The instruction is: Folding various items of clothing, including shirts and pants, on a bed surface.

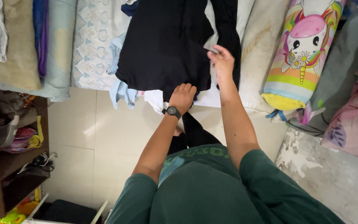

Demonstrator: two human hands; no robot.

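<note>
A black garment [164, 45] lies spread over a pile of clothes on the bed edge. My left hand [182, 95], with a dark watch on its wrist, grips the garment's lower hem, fingers curled under the cloth. My right hand [221, 59] pinches the black fabric near its right edge, higher up. Under the black garment a light blue piece [120, 89] and a white piece [154, 99] stick out.
A unicorn-print bolster [301, 54] lies at the right, with a floral pillow [355, 116] beyond it. Folded bedding [30, 45] sits at the left. A dark wooden shelf [9, 161] with clutter stands at the lower left. Pale floor tiles [100, 141] lie below.
</note>
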